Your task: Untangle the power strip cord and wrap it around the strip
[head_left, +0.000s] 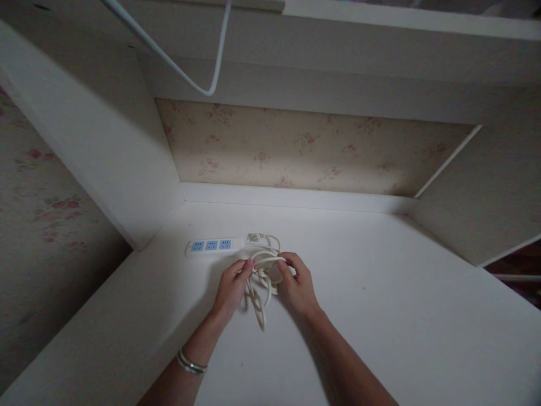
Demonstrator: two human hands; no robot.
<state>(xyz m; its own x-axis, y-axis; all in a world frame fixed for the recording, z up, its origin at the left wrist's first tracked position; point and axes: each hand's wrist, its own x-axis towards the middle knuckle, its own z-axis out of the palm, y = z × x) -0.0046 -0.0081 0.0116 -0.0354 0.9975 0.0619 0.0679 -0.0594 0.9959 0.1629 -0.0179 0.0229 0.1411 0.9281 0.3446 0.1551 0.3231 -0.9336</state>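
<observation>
A white power strip [215, 246] with three blue socket faces lies on the white surface, just beyond my left hand. Its cream cord [262, 304] is tangled in loops between my hands. My left hand [234, 282] pinches the cord with thumb and fingers. On the other side, my right hand [298, 282] grips a stretch of the same cord between thumb and forefinger. A plug [255, 238] rests by the right end of the strip, near the cord's upper loops. Some of the cord is hidden by my fingers.
The white surface [380, 316] runs back to a low ledge and a flowered wall panel [274, 146]. White side panels [97, 129] rise left and right. An overhead board [338, 45] spans the top, and a bent white cable [181, 73] hangs from above.
</observation>
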